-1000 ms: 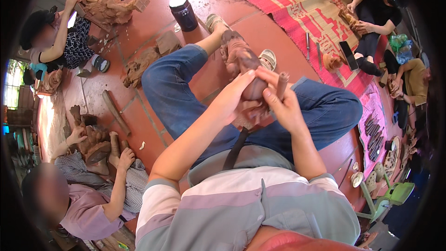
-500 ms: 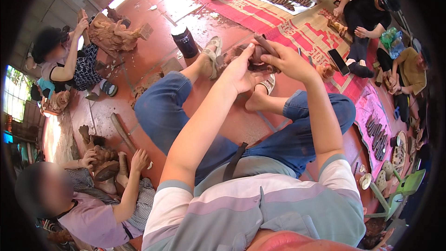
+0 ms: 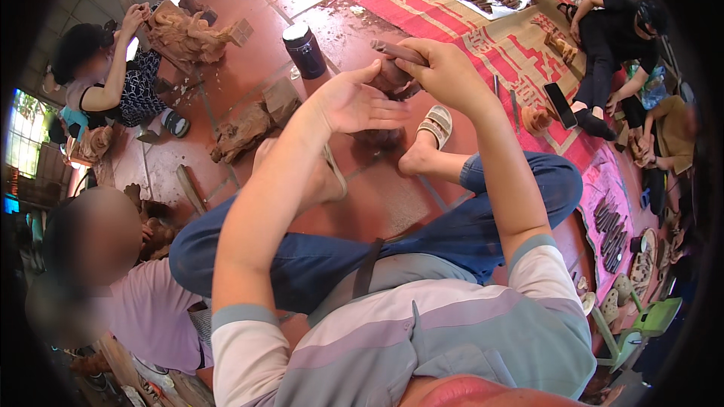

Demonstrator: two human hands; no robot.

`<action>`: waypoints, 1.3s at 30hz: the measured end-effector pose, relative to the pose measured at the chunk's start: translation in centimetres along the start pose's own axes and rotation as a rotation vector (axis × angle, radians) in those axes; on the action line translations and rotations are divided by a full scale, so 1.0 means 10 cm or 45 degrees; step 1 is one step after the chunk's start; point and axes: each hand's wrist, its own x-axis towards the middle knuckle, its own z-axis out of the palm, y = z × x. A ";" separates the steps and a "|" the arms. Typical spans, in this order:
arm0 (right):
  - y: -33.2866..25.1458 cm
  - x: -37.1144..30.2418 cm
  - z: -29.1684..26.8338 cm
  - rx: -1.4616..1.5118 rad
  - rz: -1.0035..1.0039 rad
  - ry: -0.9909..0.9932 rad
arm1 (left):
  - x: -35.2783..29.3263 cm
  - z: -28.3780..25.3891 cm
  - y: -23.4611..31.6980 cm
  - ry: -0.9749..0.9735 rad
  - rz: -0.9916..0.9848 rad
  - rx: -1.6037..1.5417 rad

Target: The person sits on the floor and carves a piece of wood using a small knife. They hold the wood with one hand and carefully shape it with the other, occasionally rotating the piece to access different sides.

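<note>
My right hand [image 3: 446, 75] is closed around a brown rod-shaped tool [image 3: 396, 51], whose visible end points left. Most of the tool's other end is hidden in the grip. Beneath it is a dark reddish-brown carved wooden piece [image 3: 395, 78], partly covered by both hands. My left hand [image 3: 353, 104] is open beside the carving, thumb up and fingers stretched to the right, with nothing in its grasp. Whether the thumb touches the carving I cannot tell. Lower brown wood [image 3: 377, 139] shows under the left fingers, between my feet.
A dark jar with a white lid [image 3: 302, 50] and rough wood blocks [image 3: 245, 130] stand on the tiles. Carving tools lie on a pink cloth [image 3: 607, 173]; a phone [image 3: 559, 105] rests on the red mat [image 3: 483, 53]. People sit on both sides, one close at my lower left.
My left hand has come away to the left, its fingers now straight. The tool in my right hand has swung to point more leftward. My left knee has moved outward and the view has shifted.
</note>
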 end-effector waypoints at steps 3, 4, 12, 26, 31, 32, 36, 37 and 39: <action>-0.03 -0.08 0.08 -0.352 -0.275 0.242 | -0.05 -0.16 0.02 -0.101 -0.048 0.094; 0.00 -0.08 0.14 -0.349 -0.314 0.309 | -0.07 -0.21 0.02 -0.170 -0.067 0.127; 0.12 -0.02 0.34 -0.502 -0.488 0.559 | -0.37 -0.19 0.11 -0.013 -0.298 0.643; -0.01 0.56 0.59 -0.473 -0.472 0.451 | -0.73 -0.32 0.54 0.571 0.300 2.336; -0.02 0.82 0.55 -0.402 -0.404 0.458 | -0.31 -0.61 0.50 0.207 0.712 1.636; 0.04 0.85 0.57 -0.417 -0.407 0.454 | -0.23 -0.60 0.49 0.189 0.744 1.528; 0.09 1.11 0.62 -0.389 -0.503 0.497 | -0.08 -0.67 0.60 0.272 0.855 1.431; 0.10 1.17 0.62 -0.400 -0.470 0.487 | 0.00 -0.72 0.61 0.274 0.944 1.412; 0.11 1.34 0.59 -0.391 -0.434 0.444 | 0.13 -0.80 0.66 0.247 1.026 1.282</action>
